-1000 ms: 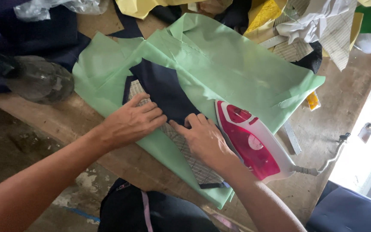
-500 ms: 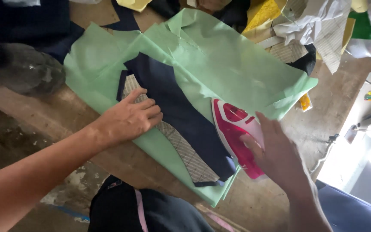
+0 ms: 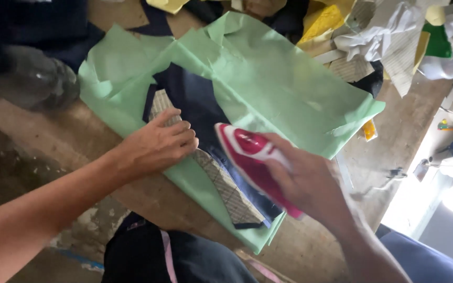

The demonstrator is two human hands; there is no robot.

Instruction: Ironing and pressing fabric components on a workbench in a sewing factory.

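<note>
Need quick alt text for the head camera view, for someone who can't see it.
The right hand grips a pink iron above a dark fabric strip on green paper. The left hand presses the strip's checked lining flat on a cluttered wooden table.

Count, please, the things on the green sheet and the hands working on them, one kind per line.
Pink iron: 1
Navy fabric piece: 1
Checked lining strip: 1
Green sheet: 1
Hands: 2, left hand pressing the strip, right hand holding the iron
Total: 6
</note>
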